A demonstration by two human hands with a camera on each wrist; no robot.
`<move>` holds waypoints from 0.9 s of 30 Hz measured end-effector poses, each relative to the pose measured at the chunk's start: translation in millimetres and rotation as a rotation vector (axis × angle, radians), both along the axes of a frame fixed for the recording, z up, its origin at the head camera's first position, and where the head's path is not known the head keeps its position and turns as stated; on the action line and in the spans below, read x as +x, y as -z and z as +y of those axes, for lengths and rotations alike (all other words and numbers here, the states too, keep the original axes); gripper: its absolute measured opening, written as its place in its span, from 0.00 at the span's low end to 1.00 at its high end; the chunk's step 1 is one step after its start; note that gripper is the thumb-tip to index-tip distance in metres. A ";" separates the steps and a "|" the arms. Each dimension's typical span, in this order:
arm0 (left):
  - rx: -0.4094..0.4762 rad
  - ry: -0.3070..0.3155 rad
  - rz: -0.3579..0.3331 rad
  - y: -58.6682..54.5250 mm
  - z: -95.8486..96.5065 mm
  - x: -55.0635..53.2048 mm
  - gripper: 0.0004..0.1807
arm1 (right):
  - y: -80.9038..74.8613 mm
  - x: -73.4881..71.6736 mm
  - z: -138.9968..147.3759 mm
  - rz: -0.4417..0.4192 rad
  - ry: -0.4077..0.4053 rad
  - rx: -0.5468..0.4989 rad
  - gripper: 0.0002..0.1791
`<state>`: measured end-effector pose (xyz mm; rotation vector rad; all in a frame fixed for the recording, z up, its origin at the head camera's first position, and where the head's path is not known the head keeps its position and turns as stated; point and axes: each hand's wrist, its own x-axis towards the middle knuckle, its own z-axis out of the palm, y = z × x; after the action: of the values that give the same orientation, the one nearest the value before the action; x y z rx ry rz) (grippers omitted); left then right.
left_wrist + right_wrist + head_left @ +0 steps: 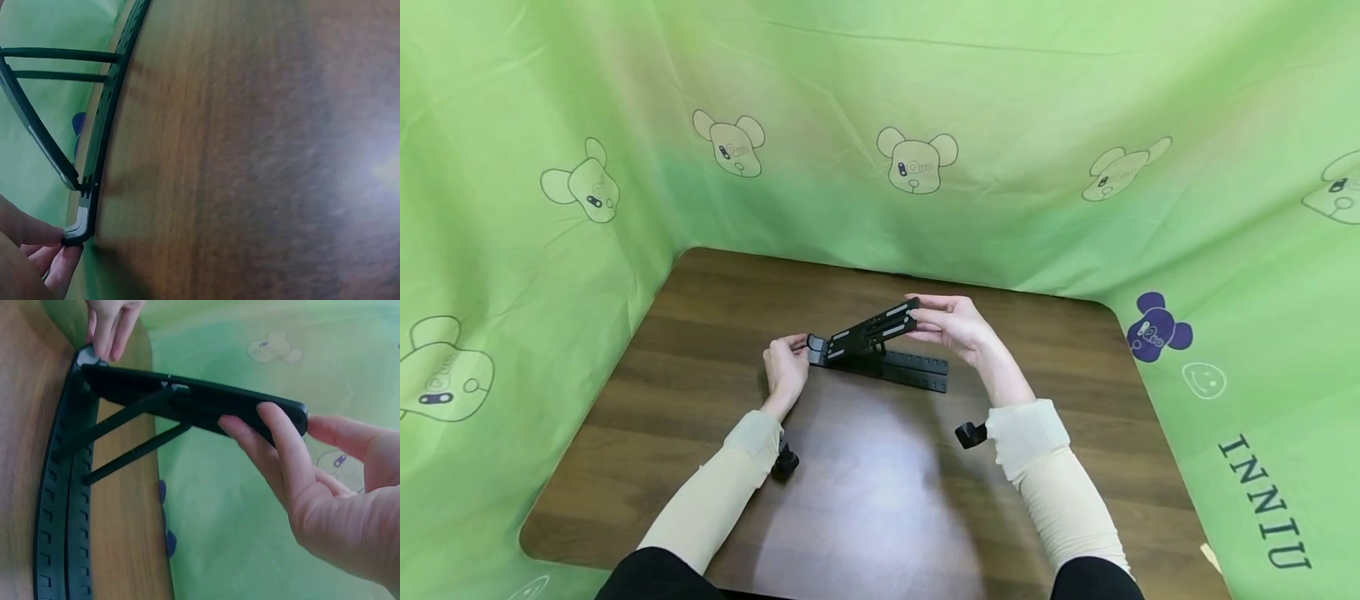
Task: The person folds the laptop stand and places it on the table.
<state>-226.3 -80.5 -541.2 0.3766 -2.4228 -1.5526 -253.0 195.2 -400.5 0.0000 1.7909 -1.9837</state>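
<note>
A black folding laptop stand [868, 333] rests near the middle of the table, its slotted base [917, 372] lying on the wood. The upper arm [212, 403] slants up from the hinge end, and two thin struts [128, 422] run between it and the base. My left hand [786, 371] pinches the upturned lip [78, 224] at the hinge end between thumb and fingers. At the raised end, my right hand [958, 329] grips the upper arm, fingers beneath it and thumb at its edge in the right wrist view.
The brown wooden table [685, 367] has rounded corners. Green printed cloth [820, 208] hangs along its back and sides. Dark wrist-worn devices, one by the left cuff [785, 462] and one by the right cuff [972, 434], stick out inward over the table.
</note>
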 end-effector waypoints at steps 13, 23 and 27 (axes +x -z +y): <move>-0.049 0.030 0.010 -1.9 0.8 -14.5 0.14 | 2.8 17.4 -9.7 0.002 0.138 -0.004 0.33; -0.070 0.047 -0.010 -0.9 1.9 -22.1 0.13 | 15.6 27.9 -16.1 0.039 0.219 -0.043 0.30; -0.063 0.040 0.001 -1.0 2.6 -26.6 0.13 | 18.1 33.8 -20.5 0.051 0.256 -0.041 0.29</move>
<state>-252.9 -77.9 -540.2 0.3179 -2.4866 -1.4874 -219.2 174.6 -418.6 0.1759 1.8606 -2.2142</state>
